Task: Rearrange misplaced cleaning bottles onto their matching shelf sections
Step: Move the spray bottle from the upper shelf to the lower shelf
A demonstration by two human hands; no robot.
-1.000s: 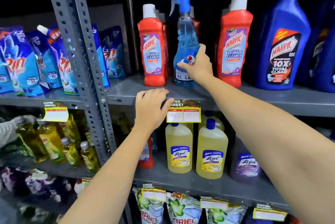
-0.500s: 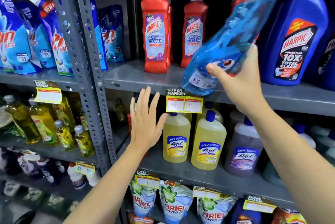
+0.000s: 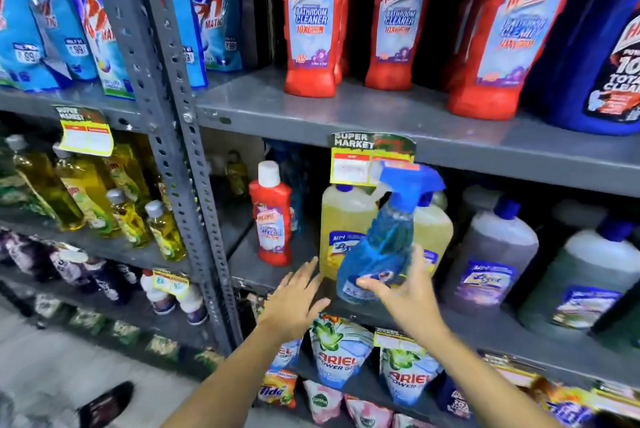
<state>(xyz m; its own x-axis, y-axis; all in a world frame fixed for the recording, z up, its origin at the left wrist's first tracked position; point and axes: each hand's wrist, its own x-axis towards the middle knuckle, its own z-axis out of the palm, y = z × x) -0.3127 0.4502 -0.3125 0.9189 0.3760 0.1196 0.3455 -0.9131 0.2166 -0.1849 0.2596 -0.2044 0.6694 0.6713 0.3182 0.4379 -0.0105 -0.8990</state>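
My right hand [image 3: 403, 289] grips the base of a blue spray bottle [image 3: 384, 240] and holds it upright in front of the yellow Lizol bottles [image 3: 343, 220] on the middle shelf [image 3: 270, 275]. Just left of it, my left hand [image 3: 294, 296] hovers open with spread fingers at the shelf's front edge, holding nothing. A small red Harpic bottle [image 3: 272, 216] stands alone on that middle shelf, left of the yellow bottles. Larger red Harpic bathroom cleaner bottles [image 3: 311, 19] line the upper shelf [image 3: 381, 116].
Grey and clear Lizol bottles [image 3: 495, 254] fill the middle shelf to the right. A big blue Harpic bottle [image 3: 609, 47] is at upper right. Blue detergent pouches [image 3: 69, 19] and yellow oil-like bottles [image 3: 86, 192] sit left of the perforated upright [image 3: 173, 137]. Ariel pouches [image 3: 337, 351] lie below.
My right hand took the spray bottle off the upper shelf and brought it down in front of the middle shelf. My left hand dropped from the upper shelf edge to the middle shelf's edge.
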